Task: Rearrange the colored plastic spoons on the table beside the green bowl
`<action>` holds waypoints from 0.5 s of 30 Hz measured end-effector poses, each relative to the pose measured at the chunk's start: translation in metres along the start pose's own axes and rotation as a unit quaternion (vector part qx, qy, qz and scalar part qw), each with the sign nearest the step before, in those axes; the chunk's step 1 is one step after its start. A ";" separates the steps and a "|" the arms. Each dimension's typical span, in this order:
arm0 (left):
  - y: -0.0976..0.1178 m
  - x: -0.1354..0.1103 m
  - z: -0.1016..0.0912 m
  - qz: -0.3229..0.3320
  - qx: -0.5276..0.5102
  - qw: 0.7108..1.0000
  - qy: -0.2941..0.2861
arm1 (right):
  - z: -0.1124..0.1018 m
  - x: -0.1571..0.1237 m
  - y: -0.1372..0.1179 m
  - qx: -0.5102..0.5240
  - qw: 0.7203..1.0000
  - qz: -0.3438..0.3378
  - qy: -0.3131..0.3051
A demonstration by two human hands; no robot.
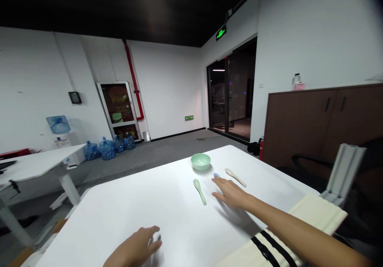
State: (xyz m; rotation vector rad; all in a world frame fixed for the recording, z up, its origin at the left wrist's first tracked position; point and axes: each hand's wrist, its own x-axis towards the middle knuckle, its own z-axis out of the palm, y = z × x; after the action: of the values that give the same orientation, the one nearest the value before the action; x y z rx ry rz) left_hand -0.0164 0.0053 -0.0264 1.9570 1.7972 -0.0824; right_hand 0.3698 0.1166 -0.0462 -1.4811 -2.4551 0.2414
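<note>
My right hand lies flat on the white table, fingers stretched out over a blue spoon of which only the tip shows. A green spoon lies just left of that hand and a cream spoon just right of it. A pale green bowl stands beyond them near the far edge. My left hand rests palm down at the near edge, fingers loosely curled with nothing seen in them.
A cream cloth with black stripes lies at the table's right. A dark office chair and brown cabinet stand to the right. Another white desk, a water dispenser and several water jugs are at the left.
</note>
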 end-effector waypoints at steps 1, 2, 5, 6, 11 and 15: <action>-0.001 0.001 0.000 0.000 -0.002 1.000 0.000 | 0.000 0.000 -0.002 0.002 1.000 -0.007 -0.008; -0.002 0.001 0.000 0.003 -0.003 1.000 0.000 | -0.001 0.000 -0.004 0.005 1.000 -0.012 -0.015; -0.001 0.001 0.000 0.009 -0.002 1.000 0.000 | -0.003 0.000 -0.006 0.020 1.000 -0.015 -0.017; 0.000 0.000 -0.001 0.008 -0.001 1.000 0.002 | -0.004 0.000 -0.005 0.023 1.000 -0.016 -0.014; 0.001 0.001 0.000 -0.003 -0.003 1.000 -0.004 | -0.003 0.001 0.001 0.025 1.000 -0.016 0.003; -0.004 0.004 0.003 -0.001 -0.002 1.000 -0.006 | -0.001 0.002 0.004 0.024 0.999 -0.022 0.016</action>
State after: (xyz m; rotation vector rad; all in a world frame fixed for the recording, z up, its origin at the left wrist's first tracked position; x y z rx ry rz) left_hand -0.0192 0.0083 -0.0319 1.9473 1.7900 -0.0919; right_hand 0.3726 0.1199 -0.0458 -1.4003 -2.4353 0.2628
